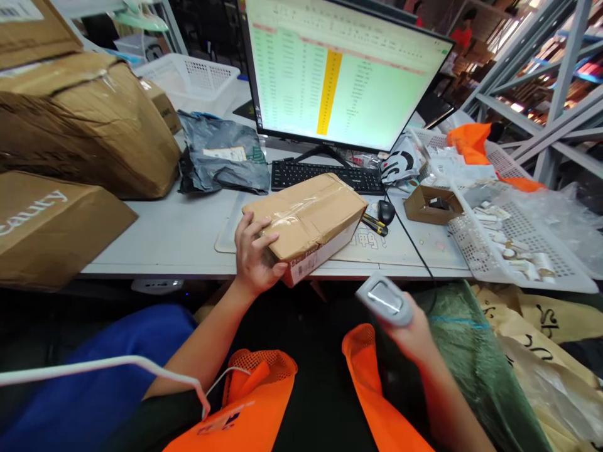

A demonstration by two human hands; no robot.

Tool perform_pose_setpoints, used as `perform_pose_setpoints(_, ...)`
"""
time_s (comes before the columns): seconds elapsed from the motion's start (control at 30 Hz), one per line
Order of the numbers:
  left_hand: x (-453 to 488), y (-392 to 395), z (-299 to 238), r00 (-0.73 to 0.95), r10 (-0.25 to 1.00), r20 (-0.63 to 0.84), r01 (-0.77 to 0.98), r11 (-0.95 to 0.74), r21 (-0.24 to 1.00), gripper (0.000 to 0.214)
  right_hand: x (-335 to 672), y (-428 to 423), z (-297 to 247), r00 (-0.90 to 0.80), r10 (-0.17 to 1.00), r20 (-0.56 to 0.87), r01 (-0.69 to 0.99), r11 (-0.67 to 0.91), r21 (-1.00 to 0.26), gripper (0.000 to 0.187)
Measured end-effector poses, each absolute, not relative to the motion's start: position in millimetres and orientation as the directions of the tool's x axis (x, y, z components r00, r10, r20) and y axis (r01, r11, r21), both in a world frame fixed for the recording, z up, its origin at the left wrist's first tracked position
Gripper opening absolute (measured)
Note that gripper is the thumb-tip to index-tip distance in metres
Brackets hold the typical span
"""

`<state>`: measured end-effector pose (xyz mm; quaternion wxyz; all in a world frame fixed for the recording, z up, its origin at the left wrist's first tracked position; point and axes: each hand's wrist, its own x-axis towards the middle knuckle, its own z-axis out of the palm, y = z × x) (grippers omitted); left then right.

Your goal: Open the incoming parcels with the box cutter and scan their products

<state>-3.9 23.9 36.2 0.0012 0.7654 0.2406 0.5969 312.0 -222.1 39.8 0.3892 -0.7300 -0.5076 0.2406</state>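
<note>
My left hand grips the near left end of a brown cardboard box, its thumb at the lower corner and its fingers over the top edge. Clear tape runs along the top of the box, and a white label with a barcode shows on its side facing me. The box rests tilted at the table's front edge. In my right hand is a grey and white barcode scanner, held low in front of the table, its head turned toward the box. A black keyboard lies partly hidden behind the box.
A monitor with a spreadsheet stands behind. Large cartons and a grey plastic mailer bag are at left. To the right are a mouse, a yellow-black box cutter, a small open box and a white basket.
</note>
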Motion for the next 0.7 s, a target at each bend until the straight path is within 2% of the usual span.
perform_pose_setpoints(0.1,-19.7,46.7,47.7,0.166,0.486,0.858,0.345,-0.844,0.411,0.045,381.3,-189.5,50.2,0.635,0.772,0.021,0.535,-0.421,-0.732,0.053)
perform_pose_setpoints(0.2,-24.6,59.7,58.7,0.168,0.598,0.784,0.342,-0.781,0.522,0.050,456.1,-144.9,55.1,0.730,0.681,-0.060,0.494,-0.585,-0.643,0.051)
perform_pose_setpoints(0.33,-15.1,43.9,66.3,0.232,0.575,0.784,0.390,-0.794,0.467,0.064,522.9,-106.4,47.1,0.794,0.608,0.028,0.543,-0.686,-0.484,0.048)
perform_pose_setpoints(0.4,-15.6,34.4,65.6,0.286,0.532,0.797,0.391,-0.824,0.410,0.056,534.7,-101.3,41.7,0.799,0.601,0.016,0.560,-0.734,-0.385,0.053)
perform_pose_setpoints(0.47,-25.2,35.3,61.8,0.342,0.484,0.806,0.348,-0.862,0.369,0.050,529.9,-98.3,39.4,0.815,0.570,0.102,0.574,-0.769,-0.283,0.057)
perform_pose_setpoints(0.53,-42.2,49.5,55.7,0.383,0.456,0.803,0.291,-0.885,0.363,0.046,508.7,-87.0,41.4,0.777,0.564,0.280,0.624,-0.748,-0.224,0.055)
perform_pose_setpoints(0.6,-60.1,73.6,49.1,0.374,0.489,0.788,0.262,-0.871,0.416,0.040,476.2,-60.0,46.1,0.657,0.651,0.381,0.749,-0.621,-0.230,0.048)
perform_pose_setpoints(0.7,-75.2,110.1,42.9,0.238,0.612,0.754,0.206,-0.790,0.577,0.043,427.3,6.4,52.2,0.378,0.898,0.226,0.908,-0.311,-0.282,0.043)
